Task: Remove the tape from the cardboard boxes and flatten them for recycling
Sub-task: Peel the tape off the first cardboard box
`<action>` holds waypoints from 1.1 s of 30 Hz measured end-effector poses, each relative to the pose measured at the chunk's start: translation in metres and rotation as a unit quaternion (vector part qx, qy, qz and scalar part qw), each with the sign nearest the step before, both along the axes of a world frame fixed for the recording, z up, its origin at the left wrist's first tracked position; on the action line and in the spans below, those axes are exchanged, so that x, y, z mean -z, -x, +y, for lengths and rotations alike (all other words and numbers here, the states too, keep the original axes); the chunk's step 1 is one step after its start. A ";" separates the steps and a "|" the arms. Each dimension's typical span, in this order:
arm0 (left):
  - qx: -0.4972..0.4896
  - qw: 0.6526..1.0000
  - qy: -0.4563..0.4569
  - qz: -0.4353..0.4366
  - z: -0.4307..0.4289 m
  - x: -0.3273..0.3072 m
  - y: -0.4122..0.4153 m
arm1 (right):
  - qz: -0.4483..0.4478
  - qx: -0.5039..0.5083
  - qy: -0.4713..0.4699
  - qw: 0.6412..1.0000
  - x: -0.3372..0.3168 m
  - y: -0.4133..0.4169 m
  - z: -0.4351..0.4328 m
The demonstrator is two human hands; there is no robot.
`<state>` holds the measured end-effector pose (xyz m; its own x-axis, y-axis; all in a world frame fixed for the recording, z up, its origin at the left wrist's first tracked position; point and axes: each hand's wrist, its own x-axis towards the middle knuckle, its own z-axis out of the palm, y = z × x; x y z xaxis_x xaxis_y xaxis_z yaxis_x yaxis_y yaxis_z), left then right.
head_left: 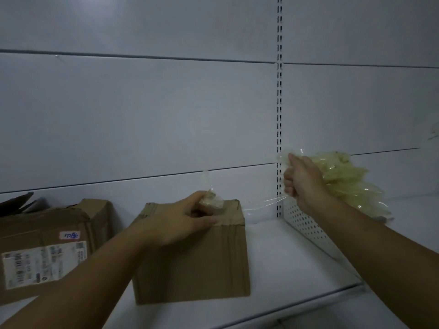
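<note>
A small brown cardboard box (194, 262) stands on the white shelf (297, 262). My left hand (180, 222) rests on the box's top and pinches a crumpled wad of clear tape (212, 201) at its far edge. My right hand (301, 179) is raised to the right of the box, fingers curled round a strip of clear tape (266, 205) that stretches from it down toward the box. A pile of crumpled yellowish tape (349, 181) lies right behind my right hand.
A bigger, dented cardboard box (47, 245) with a white shipping label stands at the left. A perforated white divider (308, 229) splits the shelf right of the small box. The back wall is grey panelling with a slotted upright (279, 91).
</note>
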<state>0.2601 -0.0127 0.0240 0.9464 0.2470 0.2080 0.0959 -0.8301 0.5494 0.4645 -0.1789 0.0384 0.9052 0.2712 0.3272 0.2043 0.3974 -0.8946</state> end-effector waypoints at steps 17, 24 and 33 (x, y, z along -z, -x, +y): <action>-0.123 0.991 -0.035 0.029 -0.033 0.001 -0.113 | 0.009 -0.170 0.111 0.979 0.068 0.006 -0.028; -0.112 0.991 -0.059 0.037 -0.040 0.002 -0.117 | 0.021 -0.210 0.192 0.958 0.112 0.009 -0.036; -0.093 0.992 -0.075 0.041 -0.036 -0.001 -0.113 | -0.135 -0.289 0.517 0.795 0.116 0.004 -0.086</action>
<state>0.3726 -0.0484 0.0252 0.9023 0.3918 0.1800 0.2948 -0.8652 0.4057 0.4604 -0.2649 -0.0772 0.4674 0.8657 -0.1793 0.4940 -0.4240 -0.7591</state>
